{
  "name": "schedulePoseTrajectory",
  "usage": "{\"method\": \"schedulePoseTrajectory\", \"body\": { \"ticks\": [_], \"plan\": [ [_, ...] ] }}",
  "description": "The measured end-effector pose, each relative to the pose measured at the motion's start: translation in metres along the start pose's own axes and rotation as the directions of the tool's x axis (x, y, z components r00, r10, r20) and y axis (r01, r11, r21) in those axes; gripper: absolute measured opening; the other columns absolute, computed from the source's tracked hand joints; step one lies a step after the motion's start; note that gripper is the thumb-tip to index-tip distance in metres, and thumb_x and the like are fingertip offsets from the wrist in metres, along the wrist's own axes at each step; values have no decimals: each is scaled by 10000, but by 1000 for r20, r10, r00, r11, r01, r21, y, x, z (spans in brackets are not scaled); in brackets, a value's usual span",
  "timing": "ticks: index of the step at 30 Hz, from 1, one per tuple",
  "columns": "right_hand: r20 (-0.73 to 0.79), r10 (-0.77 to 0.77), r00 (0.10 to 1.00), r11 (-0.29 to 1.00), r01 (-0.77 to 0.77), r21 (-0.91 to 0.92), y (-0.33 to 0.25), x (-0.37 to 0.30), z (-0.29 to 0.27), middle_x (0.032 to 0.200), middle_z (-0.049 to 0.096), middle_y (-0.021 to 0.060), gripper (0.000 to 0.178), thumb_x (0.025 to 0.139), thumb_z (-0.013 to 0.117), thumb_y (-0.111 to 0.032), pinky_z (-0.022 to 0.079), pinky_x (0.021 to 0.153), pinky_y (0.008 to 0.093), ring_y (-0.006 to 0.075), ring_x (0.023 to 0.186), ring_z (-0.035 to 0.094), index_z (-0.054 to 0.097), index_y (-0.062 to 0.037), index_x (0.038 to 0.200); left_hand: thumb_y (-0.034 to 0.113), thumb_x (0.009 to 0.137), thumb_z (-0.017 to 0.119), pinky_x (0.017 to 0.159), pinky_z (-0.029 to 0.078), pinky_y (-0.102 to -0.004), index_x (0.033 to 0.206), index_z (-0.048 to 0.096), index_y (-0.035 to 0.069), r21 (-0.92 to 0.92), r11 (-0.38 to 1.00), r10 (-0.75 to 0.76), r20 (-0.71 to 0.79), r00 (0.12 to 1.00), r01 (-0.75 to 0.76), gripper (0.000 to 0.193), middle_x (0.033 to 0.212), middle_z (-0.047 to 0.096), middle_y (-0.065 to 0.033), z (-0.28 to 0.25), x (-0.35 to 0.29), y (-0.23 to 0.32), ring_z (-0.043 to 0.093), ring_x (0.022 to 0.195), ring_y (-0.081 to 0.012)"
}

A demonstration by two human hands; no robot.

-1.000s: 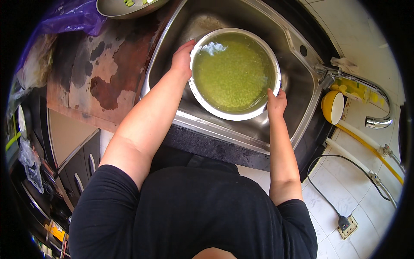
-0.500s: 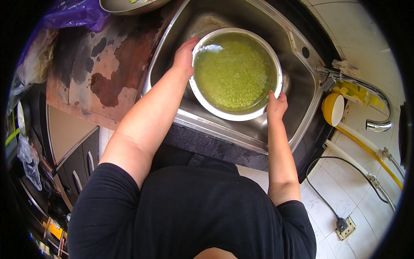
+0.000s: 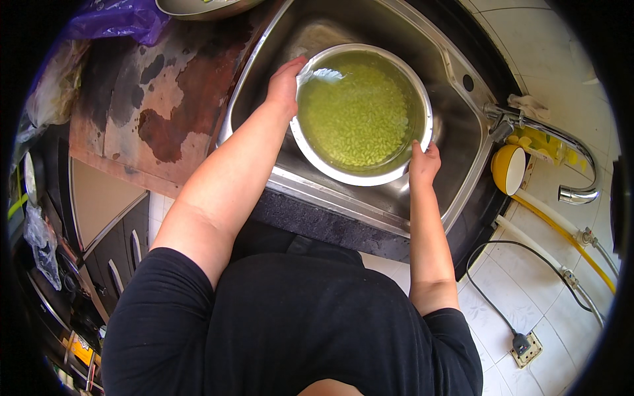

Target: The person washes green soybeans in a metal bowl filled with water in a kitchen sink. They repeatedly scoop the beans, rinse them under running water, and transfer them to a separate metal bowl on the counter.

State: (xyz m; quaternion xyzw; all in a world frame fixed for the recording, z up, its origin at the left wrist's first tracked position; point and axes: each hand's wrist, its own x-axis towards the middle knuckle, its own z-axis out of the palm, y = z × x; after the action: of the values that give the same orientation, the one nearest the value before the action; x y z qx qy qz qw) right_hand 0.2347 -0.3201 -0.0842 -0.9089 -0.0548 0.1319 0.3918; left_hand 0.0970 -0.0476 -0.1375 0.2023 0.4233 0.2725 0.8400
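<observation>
A round metal basin [image 3: 360, 179] is held over the steel sink [image 3: 317, 189]. Greenish water fills it, and many small green beans or grains [image 3: 366, 125] lie beneath the surface, thickest toward the near right side. My left hand [image 3: 285, 86] grips the rim at the far left, its fingers partly hidden behind the wall. At the near right, my right hand [image 3: 424, 163] holds the rim with the thumb on top; its other fingers go under the outside. Whether the basin's base rests on the sink floor is hidden.
A chrome faucet [image 3: 581, 158] curves over the right side, with a yellow bowl [image 3: 508, 169] beside it. Left of the sink lies a stained wooden board [image 3: 152, 99]; a pan [image 3: 208, 9] and a purple plastic bag [image 3: 119, 23] sit at its far end. A black cord [image 3: 482, 290] hangs at right.
Both hands keep their grip on the basin, which stays almost in place. The water's surface and the grains beneath have shifted slightly.
</observation>
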Motion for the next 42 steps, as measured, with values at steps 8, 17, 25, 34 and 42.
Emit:
{"method": "schedulePoseTrajectory", "body": {
  "ticks": [8,17,25,34,42],
  "plan": [
    [8,20,1000,999,-20,-26,-5,-1,-2,819,628,99,250,763,579,-154,422,719,270,156,754,570,588,19,943,86,839,437,866,409,-321,1089,524,14,26,1000,2,-14,1000,-1,274,1084,545,-104,-2,2,-2,505,1007,-219],
    [21,-10,1000,1000,9,21,8,5,-3,841,625,105,271,771,572,-162,420,734,276,165,777,569,581,22,970,94,849,421,881,405,-331,1106,513,19,45,999,-1,-8,1000,2,283,1106,530,-105,0,-2,1,491,1027,-221],
    [28,-20,999,1000,20,12,10,6,-3,837,624,110,266,773,566,-169,420,730,278,173,769,571,585,13,966,96,847,424,878,405,-325,1106,517,23,58,998,-7,-14,1000,8,285,1110,528,-98,1,-4,2,488,1031,-219],
    [37,-11,999,1000,12,-28,2,2,-6,835,625,106,250,778,564,-163,420,726,277,166,764,569,585,9,959,57,825,442,884,382,-295,1127,509,-4,375,923,104,-23,994,-88,315,1156,516,-112,0,2,-5,488,1049,-210],
    [44,19,999,995,-23,99,-2,0,-5,830,623,95,245,780,568,-149,421,709,267,144,741,558,578,26,951,91,834,465,826,415,-278,1153,497,8,830,538,52,146,988,-151,330,1079,561,-107,5,52,-1,527,974,-187]
  ]
}}
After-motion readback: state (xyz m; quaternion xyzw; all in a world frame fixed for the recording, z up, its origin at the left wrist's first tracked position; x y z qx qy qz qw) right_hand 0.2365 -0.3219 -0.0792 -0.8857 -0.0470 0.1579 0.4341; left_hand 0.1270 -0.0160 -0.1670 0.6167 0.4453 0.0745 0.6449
